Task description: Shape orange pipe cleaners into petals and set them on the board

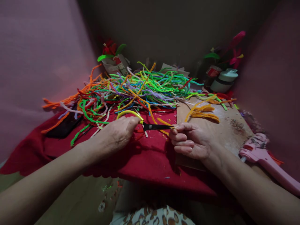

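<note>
Red cloth (140,161) over the work surface, extending beneath the cardboard (226,143). At the cardboard's right edge: pink glue gun (264,154). Left of the cardboard: left hand (122,129) closed around the yellow handle of the scissors (152,127), black blades directed at the cardboard. Over the cardboard's left edge: right hand (191,142), apart from the left, fingertips pinched at the blade tip; pinched item too small to identify. On the cardboard: orange fuzzy stems (203,115). Beyond the cardboard, leftward: multicolored heap of stems (150,86).

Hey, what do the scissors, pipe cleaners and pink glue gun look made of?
Scissors: yellow handle, smooth plastic perhaps; dark, thin, pointed blades, probably metal.
Pipe cleaners: matte fibre, apparently, given the fuzzy outline.
Pink glue gun: likely plastic, from its smooth moulded body.
</note>
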The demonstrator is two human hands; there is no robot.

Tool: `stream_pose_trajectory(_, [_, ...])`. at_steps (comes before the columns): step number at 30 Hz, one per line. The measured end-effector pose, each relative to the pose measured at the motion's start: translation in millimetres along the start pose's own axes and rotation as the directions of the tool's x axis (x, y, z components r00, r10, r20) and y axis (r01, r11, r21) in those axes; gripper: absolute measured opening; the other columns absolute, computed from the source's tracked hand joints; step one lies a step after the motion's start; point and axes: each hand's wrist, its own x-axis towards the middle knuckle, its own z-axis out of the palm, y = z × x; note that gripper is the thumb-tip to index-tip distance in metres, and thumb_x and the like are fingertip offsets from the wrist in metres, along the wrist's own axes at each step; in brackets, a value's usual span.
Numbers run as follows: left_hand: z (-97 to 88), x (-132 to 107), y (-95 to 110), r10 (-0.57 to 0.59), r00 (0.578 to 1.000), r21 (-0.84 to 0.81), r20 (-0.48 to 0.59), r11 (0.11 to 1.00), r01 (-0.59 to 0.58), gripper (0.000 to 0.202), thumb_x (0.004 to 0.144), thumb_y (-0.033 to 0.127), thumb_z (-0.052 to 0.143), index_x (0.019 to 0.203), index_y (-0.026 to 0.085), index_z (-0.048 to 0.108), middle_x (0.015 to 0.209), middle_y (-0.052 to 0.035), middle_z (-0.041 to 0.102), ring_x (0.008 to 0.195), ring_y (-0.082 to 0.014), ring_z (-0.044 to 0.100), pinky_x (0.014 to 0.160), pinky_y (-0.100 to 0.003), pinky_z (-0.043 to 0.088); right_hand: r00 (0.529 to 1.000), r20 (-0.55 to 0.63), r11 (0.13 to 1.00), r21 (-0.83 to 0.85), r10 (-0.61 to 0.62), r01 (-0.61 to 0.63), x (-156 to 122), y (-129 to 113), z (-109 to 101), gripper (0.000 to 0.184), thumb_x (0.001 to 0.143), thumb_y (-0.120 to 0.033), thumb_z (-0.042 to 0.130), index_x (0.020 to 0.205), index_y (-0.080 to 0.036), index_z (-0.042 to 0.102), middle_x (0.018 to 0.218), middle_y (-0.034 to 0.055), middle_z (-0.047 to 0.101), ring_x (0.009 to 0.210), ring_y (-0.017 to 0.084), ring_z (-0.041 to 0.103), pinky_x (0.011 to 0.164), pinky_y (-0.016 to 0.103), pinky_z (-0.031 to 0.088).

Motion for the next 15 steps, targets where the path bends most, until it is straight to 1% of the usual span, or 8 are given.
stream_pose_trajectory(7, [-7.1,2.3,4.6,-0.006,1.000,0.011,0.018,1.000,0.006,0.025,0.082,0.005,0.029,0.095,0.009,0.050,0.074,-0.0079,0.056,0.068,-0.0173,0.052,0.062,-0.028,0.041,0.999,-0.018,0.999,-0.024,-0.028,0.027,1.7,-0.2,-2.4,0.023,0.072,-0.014,0.039,0.055,-0.011,0.055,0.044,-0.0081,0.023,0.034,0.003,0.008,0.032,0.014,0.023])
stream_pose_trajectory(11, [-11.6,4.3,5.4,-0.023,0.999,0.005,0.040,1.000,0.022,0.023,0.082,0.007,0.031,0.087,0.011,0.053,0.070,-0.0066,0.055,0.064,-0.0175,0.051,0.060,-0.029,0.040,0.999,0.004,0.997,-0.068,-0.036,0.036,3.3,-0.5,-5.7,0.023,0.070,-0.012,0.040,0.053,-0.011,0.054,0.044,-0.0076,0.024,0.033,0.003,0.010,0.032,0.014,0.023])
stream_pose_trajectory(15, [-14.8,6.4,5.6,-0.024,0.998,0.053,0.054,0.998,0.021,0.026,0.081,0.006,0.028,0.080,0.014,0.053,0.066,-0.0054,0.053,0.059,-0.0163,0.049,0.057,-0.028,0.039,0.998,-0.001,0.991,-0.115,-0.067,0.067,2.3,1.0,-5.2,0.023,0.071,-0.010,0.039,0.054,-0.011,0.054,0.044,-0.0068,0.028,0.033,0.003,0.010,0.032,0.015,0.023])
